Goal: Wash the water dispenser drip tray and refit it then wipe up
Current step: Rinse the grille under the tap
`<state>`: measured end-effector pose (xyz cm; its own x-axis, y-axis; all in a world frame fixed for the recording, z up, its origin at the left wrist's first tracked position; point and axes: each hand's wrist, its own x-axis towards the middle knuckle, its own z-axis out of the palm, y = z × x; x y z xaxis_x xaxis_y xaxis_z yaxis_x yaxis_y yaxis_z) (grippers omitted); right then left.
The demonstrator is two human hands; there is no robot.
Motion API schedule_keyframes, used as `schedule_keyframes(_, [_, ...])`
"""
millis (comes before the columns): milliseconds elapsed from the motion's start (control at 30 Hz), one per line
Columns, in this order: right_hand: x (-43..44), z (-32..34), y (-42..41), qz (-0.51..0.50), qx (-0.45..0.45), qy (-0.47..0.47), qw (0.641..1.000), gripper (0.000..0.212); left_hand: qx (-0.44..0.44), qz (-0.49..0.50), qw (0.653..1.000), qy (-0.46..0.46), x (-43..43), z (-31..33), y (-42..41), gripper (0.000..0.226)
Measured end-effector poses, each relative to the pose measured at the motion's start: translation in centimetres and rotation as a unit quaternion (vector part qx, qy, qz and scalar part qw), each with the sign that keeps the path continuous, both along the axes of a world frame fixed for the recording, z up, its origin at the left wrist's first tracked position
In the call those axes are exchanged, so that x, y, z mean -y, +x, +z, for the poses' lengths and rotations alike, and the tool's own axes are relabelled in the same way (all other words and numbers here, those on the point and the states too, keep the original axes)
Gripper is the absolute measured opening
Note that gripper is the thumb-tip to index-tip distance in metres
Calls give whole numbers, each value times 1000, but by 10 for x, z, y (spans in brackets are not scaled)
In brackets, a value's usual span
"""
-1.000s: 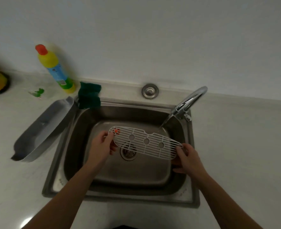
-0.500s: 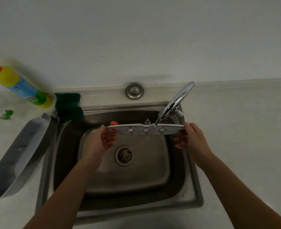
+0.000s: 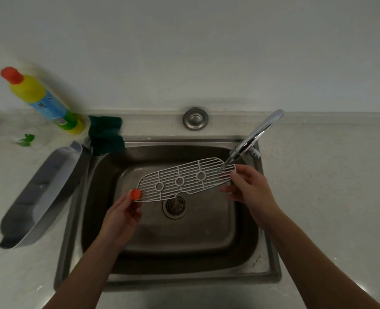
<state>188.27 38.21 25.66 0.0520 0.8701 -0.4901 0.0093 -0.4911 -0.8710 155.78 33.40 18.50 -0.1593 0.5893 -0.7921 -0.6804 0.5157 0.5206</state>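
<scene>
A white slotted drip tray grille (image 3: pixel 185 180) with three round holes and an orange float knob (image 3: pixel 135 194) at its left end hangs over the steel sink (image 3: pixel 140 270). My left hand (image 3: pixel 123 217) pinches its left end by the knob. My right hand (image 3: pixel 248 189) holds its right end, which sits right under the spout of the chrome tap (image 3: pixel 255 137). The grille lies tilted, right end higher and farther. The grey drip tray basin (image 3: pixel 39 195) rests on the counter left of the sink.
A yellow detergent bottle (image 3: pixel 44 101) with a red cap leans by the wall at the back left. A dark green cloth (image 3: pixel 105 134) drapes over the sink's back-left corner. The drain (image 3: pixel 175 205) lies below the grille. A round metal cap (image 3: pixel 195 118) sits behind the sink.
The grille went from flat and face-up to edge-on under the tap, and now shows its face again, tilted with the right end raised to the spout. Both hands kept their hold.
</scene>
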Motion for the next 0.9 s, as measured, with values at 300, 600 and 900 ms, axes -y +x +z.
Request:
schedule_keyframes(300, [-5, -5, -13, 80, 130, 47, 987, 9, -81, -22, 996, -15, 23, -11, -10, 18])
schedule_keyframes(600, [13, 11, 31, -80, 14, -12, 997, 21, -166, -166, 969, 76, -28, 4, 22, 23])
schedule_keyframes(900, [41, 1, 67, -92, 87, 20, 992, 32, -179, -158, 955, 174, -80, 33, 68, 32])
